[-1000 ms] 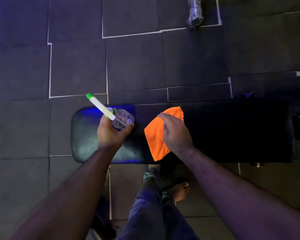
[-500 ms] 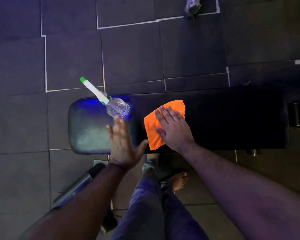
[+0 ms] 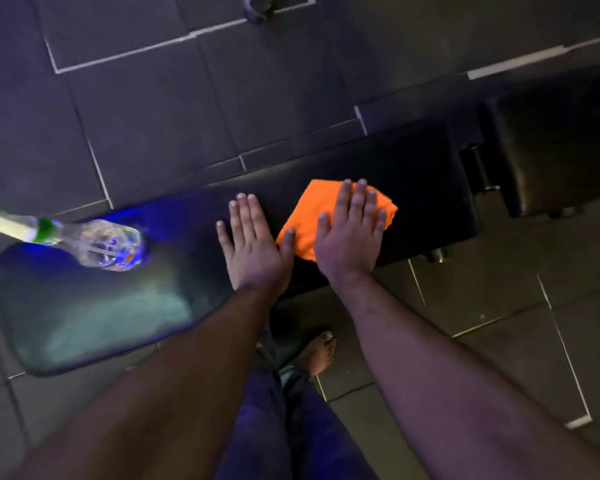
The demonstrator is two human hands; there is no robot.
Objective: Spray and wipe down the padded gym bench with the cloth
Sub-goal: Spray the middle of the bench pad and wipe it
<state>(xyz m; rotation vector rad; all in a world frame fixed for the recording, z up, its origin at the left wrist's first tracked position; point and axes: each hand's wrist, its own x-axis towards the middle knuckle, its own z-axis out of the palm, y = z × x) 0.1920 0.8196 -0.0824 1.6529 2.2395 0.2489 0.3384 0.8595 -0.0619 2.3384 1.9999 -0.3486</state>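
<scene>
A black padded bench (image 3: 94,306) runs across the view, lit blue and shiny at its left end. An orange cloth (image 3: 307,216) lies on the pad near the middle. My right hand (image 3: 350,233) presses flat on the cloth with fingers spread. My left hand (image 3: 253,244) lies flat and open on the bare pad just left of the cloth, its thumb touching the cloth's edge. A clear spray bottle (image 3: 108,244) with a green and white top stands on the pad's left part, apart from both hands.
A second black pad (image 3: 561,140) sits beyond a metal hinge (image 3: 478,174) at the bench's right end. Dark rubber floor tiles with pale seams surround the bench. My bare foot (image 3: 321,351) and trouser legs are below the bench's near edge.
My left hand let go of the spray bottle, left it standing on the pad, and moved right to lie flat beside the cloth. My right hand flattened and slid the cloth to the right.
</scene>
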